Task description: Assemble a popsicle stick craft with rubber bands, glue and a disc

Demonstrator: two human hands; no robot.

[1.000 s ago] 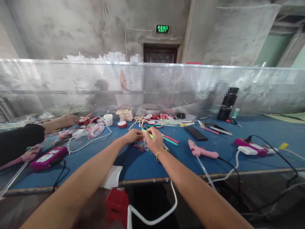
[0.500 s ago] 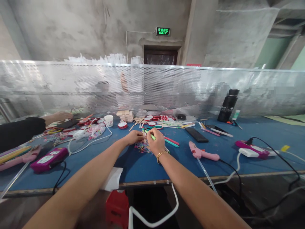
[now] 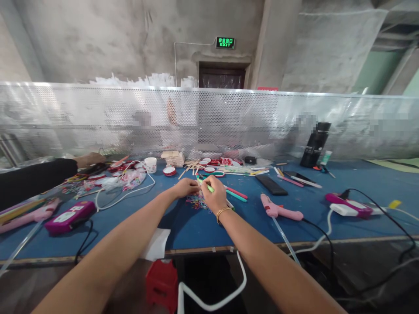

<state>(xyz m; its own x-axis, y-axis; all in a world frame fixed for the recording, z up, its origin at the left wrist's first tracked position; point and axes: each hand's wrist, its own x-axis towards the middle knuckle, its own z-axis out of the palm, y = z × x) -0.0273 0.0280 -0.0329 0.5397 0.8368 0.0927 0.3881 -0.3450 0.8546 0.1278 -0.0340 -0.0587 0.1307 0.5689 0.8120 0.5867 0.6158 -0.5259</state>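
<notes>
Co-worker's sleeve (image 3: pixel 39 179) now farther forward

the blue table (image 3: pixel 248 231) bears a white cup (image 3: pixel 151 165), coloured strands (image 3: pixel 196 202), a black bottle (image 3: pixel 314 147), two pink glue guns (image 3: pixel 271 208).

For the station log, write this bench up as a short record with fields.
Right hand: gripping a green marker
Left hand: fingertips close to the right hand's; anything held is too small to tell
Near hands: tangled colored strands on the blue tabletop
Right side: pink glue gun, black bottle
Left side: white cup, purple box
Co-worker: one hand, dark sleeve
</notes>
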